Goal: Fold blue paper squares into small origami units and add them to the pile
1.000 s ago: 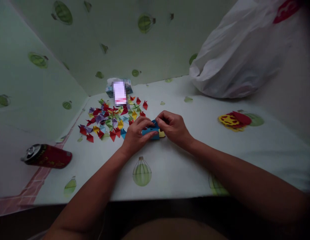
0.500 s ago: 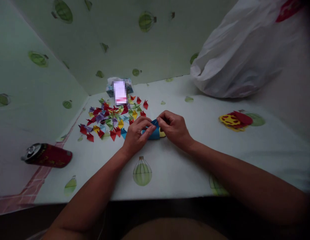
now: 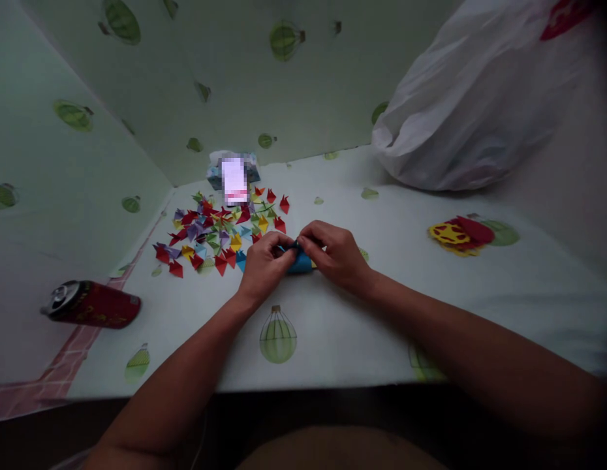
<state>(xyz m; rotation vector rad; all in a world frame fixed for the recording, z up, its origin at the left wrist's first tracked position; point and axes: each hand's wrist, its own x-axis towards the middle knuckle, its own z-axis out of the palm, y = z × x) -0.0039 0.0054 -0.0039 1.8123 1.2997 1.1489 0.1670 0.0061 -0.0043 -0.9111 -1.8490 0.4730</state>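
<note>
A small blue folded paper piece (image 3: 300, 262) lies on the table between my two hands. My left hand (image 3: 262, 269) and my right hand (image 3: 333, 254) both pinch it, their fingertips meeting over its top edge, so most of the paper is covered. Just left of my hands spreads a pile of several small folded paper triangles (image 3: 218, 232) in red, purple, yellow, green and blue.
A red can (image 3: 91, 304) lies on its side at the left. A small packet (image 3: 233, 173) stands behind the pile near the wall corner. A big white plastic bag (image 3: 470, 104) fills the back right, with a red and yellow paper shape (image 3: 460, 235) in front of it.
My fingertips have closed together over the blue paper, folding it smaller. The yellow bit seen beside it earlier is now almost hidden under my right hand.
</note>
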